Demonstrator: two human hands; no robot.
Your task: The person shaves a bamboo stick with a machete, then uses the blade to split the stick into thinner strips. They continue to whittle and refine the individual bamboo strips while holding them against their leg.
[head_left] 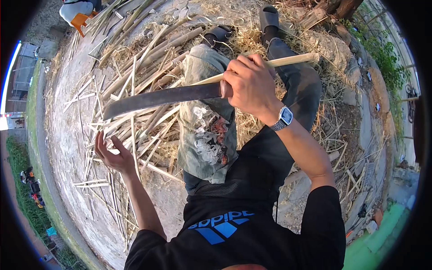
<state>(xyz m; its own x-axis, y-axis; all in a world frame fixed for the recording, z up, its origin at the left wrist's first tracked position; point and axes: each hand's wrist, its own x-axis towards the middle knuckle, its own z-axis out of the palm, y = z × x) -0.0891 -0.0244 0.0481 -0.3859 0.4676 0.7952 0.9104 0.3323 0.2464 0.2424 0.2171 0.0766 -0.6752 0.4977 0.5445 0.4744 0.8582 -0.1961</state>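
My right hand (252, 83) is closed around the wooden handle of a machete (162, 99). Its long dark blade points left across my lap, with the tip above the fingers of my left hand. A pale split bamboo strip (294, 59) runs behind the right hand and the blade, its end sticking out to the right over my knee. My left hand (114, 155) is empty, palm up with fingers apart, below the blade tip. A worn cloth (202, 135) with peeling print covers one of my thighs.
Many split bamboo strips (134, 90) and poles lie over the concrete ground ahead and to the left. Straw and shavings surround my sandals (269, 18). Rubble (330, 47) lies at right. An orange chair (81, 20) with a seated person is at the far upper left.
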